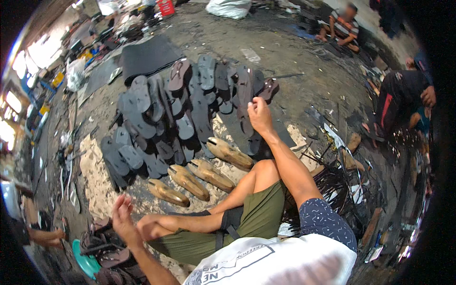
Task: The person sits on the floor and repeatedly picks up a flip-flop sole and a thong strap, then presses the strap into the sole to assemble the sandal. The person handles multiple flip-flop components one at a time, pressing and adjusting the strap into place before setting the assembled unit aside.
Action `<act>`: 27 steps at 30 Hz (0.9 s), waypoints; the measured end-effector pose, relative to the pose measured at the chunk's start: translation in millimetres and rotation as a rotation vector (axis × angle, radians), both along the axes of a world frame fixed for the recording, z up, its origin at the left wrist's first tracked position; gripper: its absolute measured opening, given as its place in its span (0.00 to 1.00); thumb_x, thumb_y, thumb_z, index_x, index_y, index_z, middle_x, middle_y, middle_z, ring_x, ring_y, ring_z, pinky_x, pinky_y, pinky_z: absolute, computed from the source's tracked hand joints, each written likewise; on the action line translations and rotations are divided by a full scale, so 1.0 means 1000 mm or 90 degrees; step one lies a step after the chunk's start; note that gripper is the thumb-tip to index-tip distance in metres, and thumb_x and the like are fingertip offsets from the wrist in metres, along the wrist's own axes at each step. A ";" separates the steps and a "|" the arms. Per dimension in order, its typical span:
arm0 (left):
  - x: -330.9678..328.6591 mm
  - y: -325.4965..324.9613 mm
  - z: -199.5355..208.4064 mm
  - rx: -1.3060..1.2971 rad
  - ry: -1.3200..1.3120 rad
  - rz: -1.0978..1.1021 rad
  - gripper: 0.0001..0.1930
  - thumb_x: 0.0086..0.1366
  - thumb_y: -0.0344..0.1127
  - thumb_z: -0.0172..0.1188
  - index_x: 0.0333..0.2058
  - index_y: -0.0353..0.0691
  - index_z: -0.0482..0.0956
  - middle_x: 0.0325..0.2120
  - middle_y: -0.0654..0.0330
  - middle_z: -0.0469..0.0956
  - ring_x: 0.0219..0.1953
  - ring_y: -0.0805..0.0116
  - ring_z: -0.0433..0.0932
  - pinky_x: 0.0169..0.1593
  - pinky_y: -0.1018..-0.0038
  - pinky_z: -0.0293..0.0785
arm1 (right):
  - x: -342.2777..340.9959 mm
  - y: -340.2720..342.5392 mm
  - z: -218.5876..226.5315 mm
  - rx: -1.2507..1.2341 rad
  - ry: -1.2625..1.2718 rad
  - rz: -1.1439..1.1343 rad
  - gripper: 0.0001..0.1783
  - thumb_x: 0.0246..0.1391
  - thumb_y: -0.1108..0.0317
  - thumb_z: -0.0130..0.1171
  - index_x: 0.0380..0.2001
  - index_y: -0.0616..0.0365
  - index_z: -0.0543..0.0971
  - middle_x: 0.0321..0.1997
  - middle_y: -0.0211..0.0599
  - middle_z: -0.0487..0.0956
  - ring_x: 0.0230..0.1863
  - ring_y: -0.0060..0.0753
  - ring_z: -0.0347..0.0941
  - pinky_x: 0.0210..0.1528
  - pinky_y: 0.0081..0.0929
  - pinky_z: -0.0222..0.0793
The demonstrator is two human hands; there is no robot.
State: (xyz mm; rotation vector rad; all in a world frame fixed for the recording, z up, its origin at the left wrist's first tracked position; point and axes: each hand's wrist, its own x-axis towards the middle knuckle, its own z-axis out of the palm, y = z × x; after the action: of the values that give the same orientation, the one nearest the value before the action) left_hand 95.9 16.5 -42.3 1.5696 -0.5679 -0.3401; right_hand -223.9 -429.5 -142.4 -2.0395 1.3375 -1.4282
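Observation:
My right hand is reached out over the right side of a spread of sandals, its fingers curled. Whatever it may hold is hidden. Close beside it lies a dark brown sandal. Grey-black sandals and soles lie overlapping in rows in front of me. Between them and my crossed legs rest several foot-shaped wooden lasts with slotted ends. My left hand is raised by my left knee, fingers loosely apart, with nothing seen in it. Below it sits a pile of dark strapped sandals.
A green basin stands at the lower left. Black sheet material lies beyond the sandals. Thin dark strips are heaped by my right knee. Other people sit at the far right and right edge. A white sack lies at the back.

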 end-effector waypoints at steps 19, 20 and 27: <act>-0.096 -0.034 -0.028 0.105 0.015 -0.272 0.13 0.65 0.29 0.68 0.48 0.36 0.85 0.45 0.61 0.84 0.48 0.73 0.80 0.56 0.74 0.73 | 0.085 0.254 0.057 0.699 -0.206 0.747 0.28 0.64 0.50 0.65 0.54 0.64 0.76 0.45 0.28 0.80 0.44 0.15 0.73 0.46 0.19 0.72; -0.102 -0.027 -0.037 0.083 0.032 -0.263 0.12 0.64 0.28 0.69 0.46 0.36 0.85 0.45 0.61 0.84 0.47 0.73 0.81 0.55 0.75 0.74 | 0.089 0.259 0.048 0.670 -0.190 0.776 0.29 0.62 0.49 0.66 0.53 0.65 0.77 0.45 0.29 0.80 0.45 0.15 0.73 0.46 0.19 0.73; -0.102 -0.008 -0.037 0.056 -0.021 -0.216 0.11 0.58 0.26 0.74 0.40 0.38 0.83 0.35 0.62 0.84 0.44 0.69 0.80 0.52 0.74 0.74 | 0.085 0.280 0.060 0.690 -0.162 0.747 0.21 0.60 0.65 0.65 0.51 0.68 0.76 0.40 0.34 0.82 0.40 0.19 0.76 0.42 0.26 0.75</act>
State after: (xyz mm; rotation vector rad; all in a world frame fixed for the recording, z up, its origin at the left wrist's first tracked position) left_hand -6.1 9.0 -79.4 1.5639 -0.8585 -0.6027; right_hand -139.1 -149.5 -82.6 -1.3118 0.3753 -0.2529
